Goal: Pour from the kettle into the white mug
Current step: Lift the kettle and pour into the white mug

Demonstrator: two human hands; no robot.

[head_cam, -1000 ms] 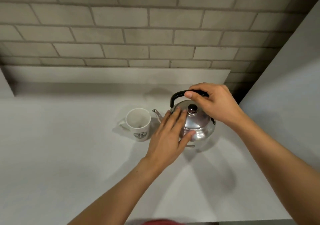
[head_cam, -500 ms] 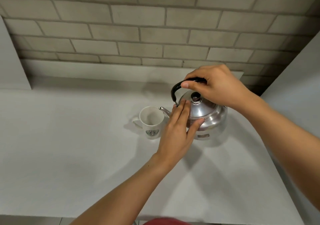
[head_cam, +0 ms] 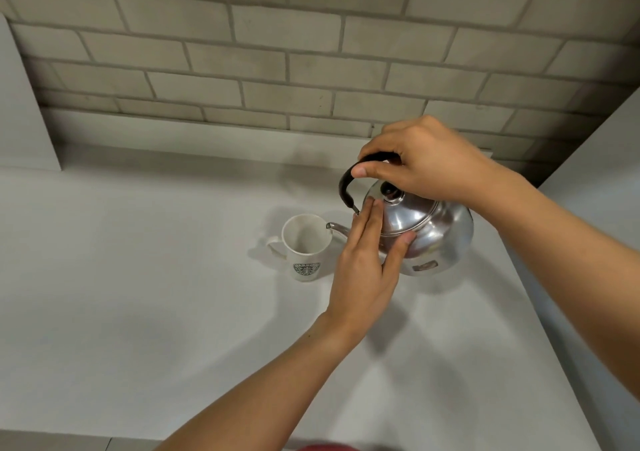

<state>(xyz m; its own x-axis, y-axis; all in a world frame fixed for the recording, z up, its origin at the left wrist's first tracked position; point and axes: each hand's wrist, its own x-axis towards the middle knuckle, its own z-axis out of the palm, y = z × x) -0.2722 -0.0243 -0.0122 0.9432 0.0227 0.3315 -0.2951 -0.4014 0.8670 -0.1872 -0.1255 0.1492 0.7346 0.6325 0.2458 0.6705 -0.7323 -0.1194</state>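
Observation:
A shiny steel kettle (head_cam: 436,239) with a black handle and a black lid knob is held just above the white counter (head_cam: 138,312), tilted slightly toward the left. My right hand (head_cam: 422,163) is shut around its black handle from above. My left hand (head_cam: 367,263) lies flat against the kettle's lid and left side, fingers together and thumb under the rim. The thin spout reaches the right rim of the white mug (head_cam: 304,246). The mug stands upright with a green logo facing me and its handle to the left. Its inside looks empty.
A brick wall (head_cam: 311,52) with a low white ledge runs along the back of the counter. A white panel (head_cam: 595,180) rises at the right, and another at the far left. The counter's front edge lies near the bottom of the view.
The kettle has lifted off the counter and tipped left, bringing its spout to the mug's rim. Both hands keep their hold. The camera has moved closer and tilted.

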